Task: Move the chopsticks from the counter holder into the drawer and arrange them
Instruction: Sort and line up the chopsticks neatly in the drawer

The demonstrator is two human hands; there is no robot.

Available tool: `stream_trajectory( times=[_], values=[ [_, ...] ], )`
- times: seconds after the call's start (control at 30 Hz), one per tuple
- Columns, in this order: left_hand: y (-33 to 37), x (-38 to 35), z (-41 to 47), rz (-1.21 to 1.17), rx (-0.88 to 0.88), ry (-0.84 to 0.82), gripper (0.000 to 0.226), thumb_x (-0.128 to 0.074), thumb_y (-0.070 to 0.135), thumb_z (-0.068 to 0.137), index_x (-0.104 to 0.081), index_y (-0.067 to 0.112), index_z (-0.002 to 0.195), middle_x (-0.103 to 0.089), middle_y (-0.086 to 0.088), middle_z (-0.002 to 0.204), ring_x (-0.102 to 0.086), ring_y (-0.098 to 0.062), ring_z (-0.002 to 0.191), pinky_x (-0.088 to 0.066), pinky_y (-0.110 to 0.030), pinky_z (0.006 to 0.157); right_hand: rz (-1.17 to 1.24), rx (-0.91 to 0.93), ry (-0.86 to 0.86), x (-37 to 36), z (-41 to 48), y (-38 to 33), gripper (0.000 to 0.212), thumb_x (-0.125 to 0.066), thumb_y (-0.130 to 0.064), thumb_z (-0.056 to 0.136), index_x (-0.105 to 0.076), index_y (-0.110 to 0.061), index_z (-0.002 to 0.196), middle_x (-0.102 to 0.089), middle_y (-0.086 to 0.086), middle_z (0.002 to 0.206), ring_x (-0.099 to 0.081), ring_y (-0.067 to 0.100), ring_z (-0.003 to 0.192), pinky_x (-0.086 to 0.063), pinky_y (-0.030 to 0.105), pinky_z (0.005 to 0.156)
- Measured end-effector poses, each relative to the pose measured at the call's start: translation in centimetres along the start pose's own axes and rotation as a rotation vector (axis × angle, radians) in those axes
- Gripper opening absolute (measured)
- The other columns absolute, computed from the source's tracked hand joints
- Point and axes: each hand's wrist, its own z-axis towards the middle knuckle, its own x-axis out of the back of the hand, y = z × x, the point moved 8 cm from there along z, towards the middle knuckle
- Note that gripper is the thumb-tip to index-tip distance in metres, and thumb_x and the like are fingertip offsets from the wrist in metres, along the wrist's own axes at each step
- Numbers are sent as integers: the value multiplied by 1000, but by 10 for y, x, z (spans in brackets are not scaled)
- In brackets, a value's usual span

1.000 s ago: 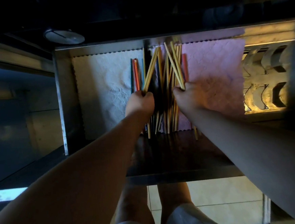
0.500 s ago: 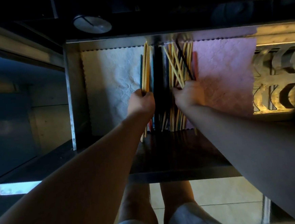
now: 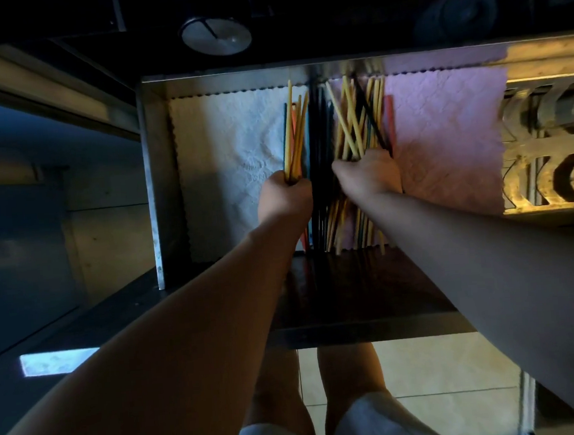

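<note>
Both hands are inside the open drawer (image 3: 153, 193) at centre frame.

Left hand (image 3: 284, 198): clenched round a tight bundle of yellow chopsticks (image 3: 294, 137). They rise out of the fist toward the top of the frame, roughly parallel, at the right edge of the white liner (image 3: 232, 153).

Right hand (image 3: 368, 176): curled round the crossed chopsticks (image 3: 348, 119), mostly yellow with one black stick slanting through them. These overlap at angles and are not aligned.

Between the two hands lie the dark chopsticks (image 3: 317, 136), lengthwise and straight. A red chopstick (image 3: 390, 116) lies at the right edge of the crossed group, on the pink liner (image 3: 443, 129). The near ends of several sticks project past the liners' lower edge, below the wrists.

Right of the pink liner is a slotted rack (image 3: 548, 148), lit yellow. At upper centre is a round metal disc (image 3: 216, 37). At the bottom of the frame is the tiled floor (image 3: 428, 367).
</note>
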Motion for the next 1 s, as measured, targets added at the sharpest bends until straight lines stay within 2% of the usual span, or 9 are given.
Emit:
stream_trajectory(
  times=[0.07, 0.13, 0.2, 0.33, 0.47, 0.67, 0.73, 0.9, 1.0],
  values=[
    [3, -4, -1, 28, -31, -17, 7, -66, 21, 79, -65, 14, 76, -58, 2, 58, -56, -15, 52, -40, -19, 42, 16, 26, 2, 4, 1, 1, 45, -54, -43, 80, -65, -12, 109, -68, 12, 111, -65, 31, 97, -40, 25, 74],
    [9, -14, -3, 45, -56, -52, 16, -71, 25, 78, -72, 12, 88, -68, -4, 72, -66, -21, 68, -53, -22, 58, 11, 52, 20, 10, 3, 4, 44, -47, -41, 85, -63, -14, 116, -64, 13, 119, -61, 34, 103, -44, 30, 81],
    [14, -25, -5, 94, -74, -57, 27, -73, 30, 78, -74, 13, 99, -72, -8, 86, -68, -28, 83, -57, -33, 74, -7, 88, 49, 17, 5, 8, 44, -43, -40, 87, -63, -13, 115, -64, 13, 113, -59, 32, 95, -43, 31, 80],
    [22, -38, -5, 207, -88, 15, 27, -71, 35, 80, -72, 17, 99, -64, -3, 78, -64, -27, 78, -44, -27, 64, 35, 149, 62, 25, 11, 20, 33, -43, -45, 76, -56, -15, 83, -52, -1, 71, -52, 22, 66, -35, 22, 63],
    [28, -45, -4, 295, -104, 85, 19, -67, 32, 80, -69, 19, 93, -49, 8, 61, -51, -20, 58, -30, -21, 49, 166, 197, 50, 34, 21, 30, 26, -52, -37, 77, -44, -17, 62, -43, -6, 55, -42, 5, 49, -25, 17, 43],
    [33, -54, -1, 394, -93, 97, 21, -62, 29, 78, -66, 16, 94, -59, -4, 77, -57, -27, 70, -45, -30, 62, 235, 211, -5, 40, 34, 50, 30, -57, -36, 78, -43, -18, 58, -46, -5, 57, -50, 15, 54, -32, 21, 50],
    [35, -55, 0, 384, -76, 91, 18, -62, 29, 75, -65, 16, 87, -59, -4, 73, -58, -26, 67, -45, -28, 59, 270, 193, -25, 39, 37, 55, 28, -56, -37, 76, -44, -17, 59, -47, -4, 59, -53, 20, 58, -35, 23, 52],
    [33, -53, -1, 258, -31, 56, 18, -64, 31, 76, -61, 13, 71, -58, -1, 62, -59, -19, 57, -36, -21, 47, 306, 150, -9, 39, 40, 59, 30, -60, -31, 78, -42, -18, 57, -45, -6, 55, -46, 7, 50, -29, 17, 44],
    [32, -51, -5, 189, -6, 19, 18, -63, 30, 76, -61, 15, 68, -62, -1, 62, -62, -18, 56, -37, -20, 46, 358, 85, -42, 33, 41, 64, 27, -63, -30, 82, -46, -21, 64, -50, -5, 63, -51, 13, 58, -33, 18, 52]
  ],
)
